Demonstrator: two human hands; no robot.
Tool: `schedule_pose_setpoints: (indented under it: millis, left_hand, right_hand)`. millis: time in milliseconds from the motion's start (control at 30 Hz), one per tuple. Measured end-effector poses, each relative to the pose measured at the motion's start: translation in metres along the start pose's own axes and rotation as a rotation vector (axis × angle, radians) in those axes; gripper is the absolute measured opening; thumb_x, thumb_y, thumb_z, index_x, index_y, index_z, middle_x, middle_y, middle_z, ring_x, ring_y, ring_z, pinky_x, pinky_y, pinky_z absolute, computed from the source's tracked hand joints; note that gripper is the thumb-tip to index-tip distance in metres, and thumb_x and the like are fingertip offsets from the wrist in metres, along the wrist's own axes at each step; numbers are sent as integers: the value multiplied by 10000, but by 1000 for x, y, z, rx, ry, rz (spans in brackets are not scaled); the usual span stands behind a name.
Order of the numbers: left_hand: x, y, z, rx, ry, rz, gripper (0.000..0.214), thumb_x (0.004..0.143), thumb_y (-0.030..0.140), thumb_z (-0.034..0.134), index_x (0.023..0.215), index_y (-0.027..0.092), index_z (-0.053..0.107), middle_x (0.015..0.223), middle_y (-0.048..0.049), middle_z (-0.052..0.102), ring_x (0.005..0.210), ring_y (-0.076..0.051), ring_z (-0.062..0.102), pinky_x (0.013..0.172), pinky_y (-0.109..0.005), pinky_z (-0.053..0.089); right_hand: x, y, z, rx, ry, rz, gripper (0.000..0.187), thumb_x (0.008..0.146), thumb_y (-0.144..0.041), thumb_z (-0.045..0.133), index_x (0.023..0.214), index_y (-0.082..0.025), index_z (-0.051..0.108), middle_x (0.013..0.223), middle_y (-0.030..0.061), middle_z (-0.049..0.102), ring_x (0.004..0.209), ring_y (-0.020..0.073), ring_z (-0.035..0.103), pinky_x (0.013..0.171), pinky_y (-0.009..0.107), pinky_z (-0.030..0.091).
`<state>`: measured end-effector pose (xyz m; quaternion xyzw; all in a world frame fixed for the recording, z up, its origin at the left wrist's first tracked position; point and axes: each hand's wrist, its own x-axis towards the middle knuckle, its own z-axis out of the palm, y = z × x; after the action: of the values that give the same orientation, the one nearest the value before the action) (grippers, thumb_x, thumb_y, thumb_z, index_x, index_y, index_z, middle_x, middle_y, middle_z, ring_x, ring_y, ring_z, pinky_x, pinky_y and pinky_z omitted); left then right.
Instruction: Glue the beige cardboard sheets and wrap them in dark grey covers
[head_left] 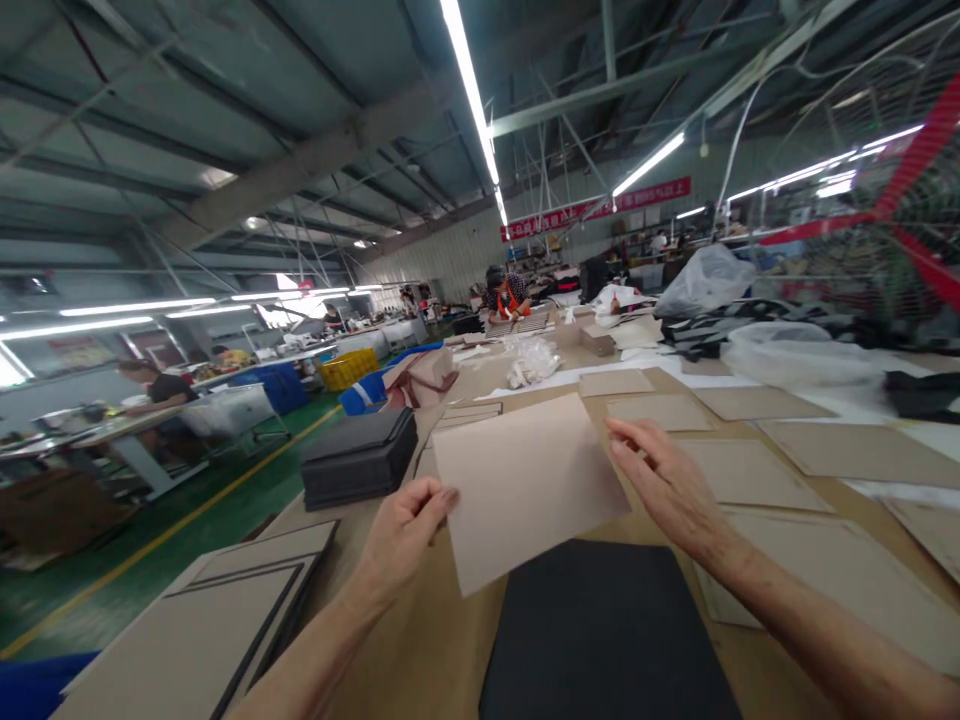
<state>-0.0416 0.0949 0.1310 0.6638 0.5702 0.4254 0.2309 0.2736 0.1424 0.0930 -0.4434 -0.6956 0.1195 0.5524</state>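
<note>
A plain beige sheet (525,480), like a flat piece of leather or board, is tilted up in front of me above the table. My left hand (412,520) pinches its left edge between thumb and fingers. Beside the right edge is my right hand (664,480), its fingers stretched forward and thumb a little apart; whether the fingertips touch the edge is hard to tell. Below the sheet lies a black panel (600,640) on the brown table surface, its far edge partly covered by the sheet.
A stack of black pieces (358,460) stands at the left, with beige black-edged panels (225,620) nearer me. Several beige panels (750,470) lie in rows at the right. Farther off are clear plastic bags (705,280), a blue crate (367,392), a fan (885,210) and a co-worker (510,295).
</note>
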Motion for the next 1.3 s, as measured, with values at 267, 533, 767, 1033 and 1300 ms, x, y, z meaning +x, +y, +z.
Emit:
schedule_pose_setpoints:
  millis: [267, 533, 767, 1033, 1300]
  left_hand:
    - [-29, -23, 27, -144, -67, -18, 397, 870, 516, 581, 644, 199, 504, 537, 71, 413, 512, -95, 371, 515, -217, 298]
    - [-2, 1, 34, -134, 271, -29, 254, 752, 402, 756, 680, 166, 692, 553, 37, 587, 509, -87, 487, 509, -205, 369]
    - [13, 20, 50, -401, 314, -44, 447, 636, 386, 862, 1013, 168, 761, 686, 20, 688, 554, -98, 555, 519, -212, 434]
    - [-61, -38, 84, -221, 43, -364, 304, 732, 429, 766, 940, 207, 783, 878, -33, 732, 758, -175, 637, 640, -256, 485]
    - [-64, -44, 97, -37, -19, -357, 262, 764, 455, 697, 819, 206, 756, 759, -20, 691, 711, -191, 619, 639, -278, 469]
  right_hand:
    - [-40, -6, -20, 68, 31, 113, 312, 902, -404, 579, 1097, -205, 720, 1005, 58, 659, 842, 188, 619, 702, 305, 486]
    - [-28, -21, -31, 208, 199, 224, 249, 770, -332, 732, 982, -209, 688, 739, -25, 594, 638, 127, 523, 584, 254, 421]
    - [-26, -12, -44, 404, 272, 267, 307, 739, -265, 788, 1044, -284, 758, 760, -28, 576, 639, 105, 504, 564, 226, 402]
    - [-136, 3, -47, 256, 71, 815, 508, 657, -543, 813, 1069, -249, 771, 772, 14, 643, 669, 156, 610, 530, 195, 493]
    - [-168, 12, -43, 67, 20, 894, 522, 702, -623, 731, 1090, -276, 763, 834, 28, 711, 682, 188, 682, 540, 191, 561]
